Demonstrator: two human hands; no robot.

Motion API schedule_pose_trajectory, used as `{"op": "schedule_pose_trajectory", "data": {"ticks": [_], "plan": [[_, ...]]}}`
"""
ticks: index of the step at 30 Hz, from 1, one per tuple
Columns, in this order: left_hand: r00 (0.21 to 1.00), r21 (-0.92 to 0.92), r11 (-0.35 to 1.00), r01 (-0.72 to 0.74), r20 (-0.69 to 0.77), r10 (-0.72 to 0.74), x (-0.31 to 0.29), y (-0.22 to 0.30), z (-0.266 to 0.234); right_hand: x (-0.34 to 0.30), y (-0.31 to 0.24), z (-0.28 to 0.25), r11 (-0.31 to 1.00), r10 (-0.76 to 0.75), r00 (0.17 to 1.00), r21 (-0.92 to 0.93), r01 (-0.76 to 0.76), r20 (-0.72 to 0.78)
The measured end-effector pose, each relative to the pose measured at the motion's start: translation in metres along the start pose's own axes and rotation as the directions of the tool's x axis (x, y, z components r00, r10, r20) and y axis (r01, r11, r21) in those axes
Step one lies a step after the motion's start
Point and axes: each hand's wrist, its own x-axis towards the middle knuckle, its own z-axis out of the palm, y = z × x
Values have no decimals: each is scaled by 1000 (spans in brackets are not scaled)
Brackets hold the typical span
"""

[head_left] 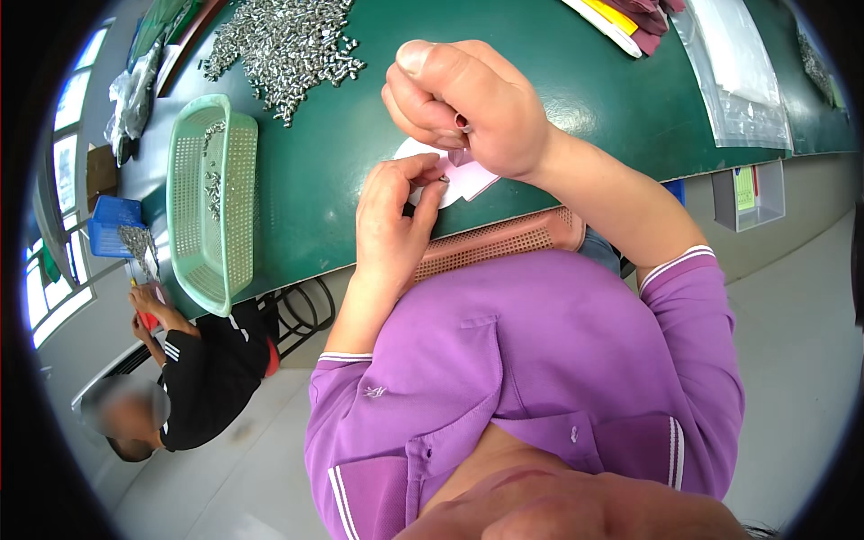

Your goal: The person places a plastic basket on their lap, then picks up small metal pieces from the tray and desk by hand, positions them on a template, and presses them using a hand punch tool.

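Note:
My left hand (391,211) is closed in a pinch near the table's front edge, with a small shiny metal part (444,178) at its thumb and fingertips. Just above and to the right, my right hand (481,108) is curled into a fist. A small round metallic end shows in the curl of that fist; the rest of what it holds is hidden. Under both hands lies pale pink and white paper (472,183). A large heap of small silvery metal parts (283,45) covers the table's far left.
A light green plastic basket (247,180) with some metal parts stands at the left. A salmon basket (504,243) sits below the green table's (594,117) front edge. Clear plastic bags (738,81) lie at the right. A person in black (216,378) works beyond the left end.

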Motion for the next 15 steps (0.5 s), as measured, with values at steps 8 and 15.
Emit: {"op": "schedule_pose_trajectory", "data": {"ticks": [8,15], "plan": [[994,-154,988,12,-102,-28,-4,-1,8,-1,-1,0,999,-26,1000,35,27,-2],[990,85,988,-128,-45,132,1,-5,3,-1,-1,-1,999,-37,999,33,37,1]]}}
